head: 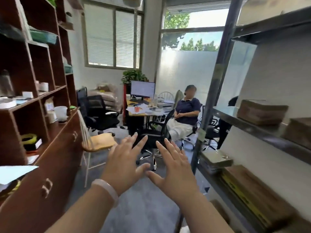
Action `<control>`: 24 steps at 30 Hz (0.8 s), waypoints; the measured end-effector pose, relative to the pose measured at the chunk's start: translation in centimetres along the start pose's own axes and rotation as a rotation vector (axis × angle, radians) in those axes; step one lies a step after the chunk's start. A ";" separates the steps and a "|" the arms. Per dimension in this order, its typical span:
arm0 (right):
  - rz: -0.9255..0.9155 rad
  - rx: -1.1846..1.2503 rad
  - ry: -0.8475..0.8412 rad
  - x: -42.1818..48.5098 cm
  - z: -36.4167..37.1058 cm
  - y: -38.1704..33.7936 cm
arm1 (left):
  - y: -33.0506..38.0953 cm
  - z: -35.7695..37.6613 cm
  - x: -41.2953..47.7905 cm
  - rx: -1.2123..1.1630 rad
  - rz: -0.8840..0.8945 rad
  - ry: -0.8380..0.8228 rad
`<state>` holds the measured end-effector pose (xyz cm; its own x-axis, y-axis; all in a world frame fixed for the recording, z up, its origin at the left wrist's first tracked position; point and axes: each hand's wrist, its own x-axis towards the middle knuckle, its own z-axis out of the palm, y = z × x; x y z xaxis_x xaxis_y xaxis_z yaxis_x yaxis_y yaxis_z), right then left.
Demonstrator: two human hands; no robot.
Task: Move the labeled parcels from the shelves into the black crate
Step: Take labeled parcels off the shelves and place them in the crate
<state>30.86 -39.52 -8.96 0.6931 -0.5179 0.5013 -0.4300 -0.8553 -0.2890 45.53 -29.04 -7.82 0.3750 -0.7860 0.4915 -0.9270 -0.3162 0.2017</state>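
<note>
Head view: the parcels (pixel 262 111) are sitting on the metal rack (pixel 217 78) at the right. Two brown ones are on the middle shelf, one just beside the other. Flatter brown packs (pixel 262 190) are lying stacked on the shelf below, with a pale pack (pixel 217 159) resting at the end by the post. Nothing is touching any of them. The crate isn't showing anywhere, so I can't say where it's waiting.

Both hands are floating out in the aisle, apart from the rack. The left hand (pixel 124 163) and right hand (pixel 175 169) are hovering palms down, fingers spread wide and thumbs nearly meeting, gripping nothing. To my eye that's a ready pose, hands being shown empty ahead of a reach, not a hold on anything. A pale bangle (pixel 107 190) is circling the left wrist.

Any writing? A yellow strip (pixel 244 197) is running along one lower pack with dark marks on it, but it's too blurred to read, and no parcel label is facing us legibly.

Further out, a brown cabinet (pixel 55 148) at the left is holding a cup (pixel 60 113) and oddments. A black chair (pixel 151 138) is standing just beyond the fingertips, and a person (pixel 186 111) is sitting by a desk (pixel 134 113) with a lit monitor (pixel 142 89) — unreadable too.
</note>
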 end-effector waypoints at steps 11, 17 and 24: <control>0.416 -0.163 -0.066 1.4 -1.4 14.9 | 7.9 12.9 12.4 -0.097 0.264 -0.195; 0.675 -0.134 -0.219 3.1 1.7 19.8 | 8.2 20.1 18.3 -0.222 0.456 -0.374; 0.963 -0.102 -0.212 7.8 6.2 21.2 | 5.4 26.2 25.6 -0.237 0.682 -0.525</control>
<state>30.72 -61.78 -16.24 0.1061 -0.9919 -0.0699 -0.9051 -0.0672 -0.4199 50.04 -64.75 -16.35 -0.3617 -0.9233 0.1294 -0.9011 0.3818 0.2056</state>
